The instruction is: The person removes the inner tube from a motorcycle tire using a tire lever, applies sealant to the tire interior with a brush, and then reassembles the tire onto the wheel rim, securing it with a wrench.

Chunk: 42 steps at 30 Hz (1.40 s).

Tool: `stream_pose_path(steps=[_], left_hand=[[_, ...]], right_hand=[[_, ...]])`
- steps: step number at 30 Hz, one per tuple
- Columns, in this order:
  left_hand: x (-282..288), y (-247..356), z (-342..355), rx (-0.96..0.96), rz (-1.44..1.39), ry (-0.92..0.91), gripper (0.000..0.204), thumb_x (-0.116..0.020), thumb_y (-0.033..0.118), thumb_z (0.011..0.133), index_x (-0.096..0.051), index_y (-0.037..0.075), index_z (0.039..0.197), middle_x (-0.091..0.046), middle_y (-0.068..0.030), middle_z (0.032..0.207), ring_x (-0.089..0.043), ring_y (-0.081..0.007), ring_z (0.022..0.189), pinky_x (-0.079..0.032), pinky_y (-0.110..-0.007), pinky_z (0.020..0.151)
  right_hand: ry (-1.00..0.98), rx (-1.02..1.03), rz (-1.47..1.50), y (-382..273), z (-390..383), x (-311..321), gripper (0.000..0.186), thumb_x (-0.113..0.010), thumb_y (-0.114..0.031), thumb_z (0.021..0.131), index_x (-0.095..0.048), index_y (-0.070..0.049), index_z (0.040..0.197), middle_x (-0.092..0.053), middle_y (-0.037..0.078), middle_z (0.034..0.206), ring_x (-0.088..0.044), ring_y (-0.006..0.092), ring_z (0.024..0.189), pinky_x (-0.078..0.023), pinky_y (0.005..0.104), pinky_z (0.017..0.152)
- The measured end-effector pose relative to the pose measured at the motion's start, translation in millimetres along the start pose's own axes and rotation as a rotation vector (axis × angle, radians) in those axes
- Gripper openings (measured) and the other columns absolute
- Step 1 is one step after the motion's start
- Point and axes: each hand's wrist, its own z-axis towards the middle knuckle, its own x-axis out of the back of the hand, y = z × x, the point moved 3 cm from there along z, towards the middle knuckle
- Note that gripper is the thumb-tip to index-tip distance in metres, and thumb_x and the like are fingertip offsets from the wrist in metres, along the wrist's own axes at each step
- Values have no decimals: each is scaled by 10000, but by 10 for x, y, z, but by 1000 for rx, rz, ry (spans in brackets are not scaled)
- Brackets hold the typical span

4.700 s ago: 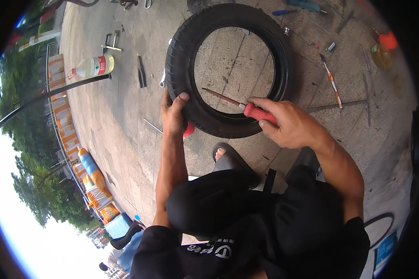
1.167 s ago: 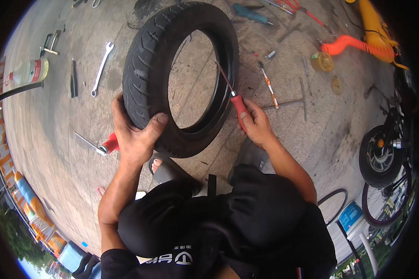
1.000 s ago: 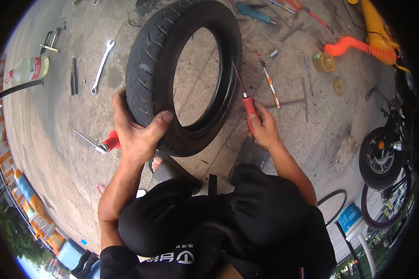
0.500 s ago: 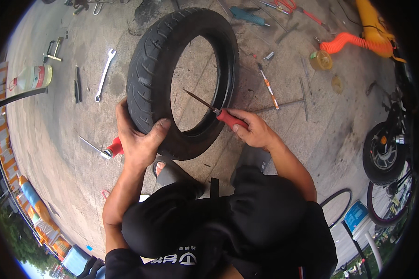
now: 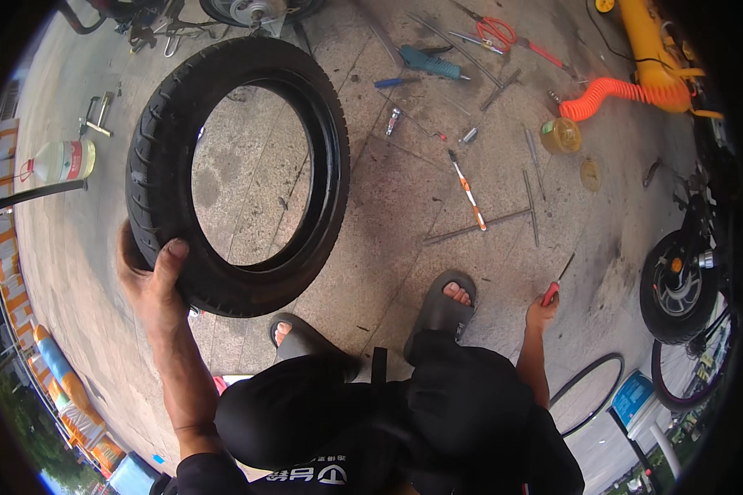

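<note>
A bare black tyre [image 5: 326, 190] with no wheel in it stands tilted in front of me, to the left of centre. My left hand [image 5: 155, 276] grips its lower left part, with the thumb on the sidewall and the fingers round the tread, partly hidden behind it. Well apart from the tyre, low on the right, my right hand [image 5: 541, 312] is closed round the red handle of a screwdriver [image 5: 552, 293]. The screwdriver's thin shaft points up and to the right.
Spread over the paving are an orange-and-white toothbrush [image 5: 467, 191], a T-shaped bar [image 5: 479, 227], red-handled scissors [image 5: 496, 35] and an amber jar [image 5: 560, 135]. An orange coiled hose [image 5: 603, 97] lies far right. At left stands a bottle [image 5: 64, 160]. A wheeled vehicle [image 5: 677, 280] is at right.
My left hand has shifted left with the tyre. My right hand has drawn the screwdriver away from the tyre's opening, down and to the right.
</note>
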Motion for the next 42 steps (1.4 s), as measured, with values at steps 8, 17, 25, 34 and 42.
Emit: stream_pose_path(steps=[8, 17, 25, 34, 42], left_hand=[[238, 395, 736, -17, 253, 44, 667, -824, 223, 741, -530, -88, 1254, -648, -145, 1083, -636, -214, 970, -495, -337, 900], [-340, 150, 1315, 149, 741, 133, 718, -784, 369, 685, -522, -49, 1207, -580, -254, 1108, -579, -418, 1055, -453, -450, 935], [-371, 198, 1208, 189, 752, 131, 727, -783, 318, 657, -464, -68, 1184, -526, -245, 1061, -533, -433, 1023, -449, -469, 915], [-350, 211, 1611, 307, 681, 98, 696, -778, 284, 617, -487, -18, 1172, -526, -223, 1047, -548, -419, 991, -475, -461, 876], [-329, 256, 1887, 415, 689, 37, 779, -797, 334, 611, -482, -9, 1236, -529, -222, 1092, -554, -409, 1035, -475, -455, 901]], right_hand=[[-145, 493, -228, -711, -79, 384, 580, -623, -87, 849, -457, -18, 1401, -491, 280, 1322, -523, 428, 1151, -464, 483, 952], [-901, 297, -62, -2257, -380, 2017, 514, -632, -96, 870, -511, -42, 1367, -558, 199, 1196, -612, 268, 964, -538, 366, 776], [-994, 412, -156, -3707, 428, 2962, 442, -650, -72, 876, -563, -29, 1308, -597, 180, 1149, -650, 236, 869, -548, 345, 771], [-1090, 664, -197, -6303, 614, 2462, 400, -598, -87, 928, -563, -28, 1322, -644, 152, 1177, -649, 214, 986, -526, 327, 841], [-1139, 1012, -183, -8204, 120, 1343, 439, -660, -208, 867, -598, -36, 1266, -645, 195, 1101, -645, 317, 962, -513, 384, 865]])
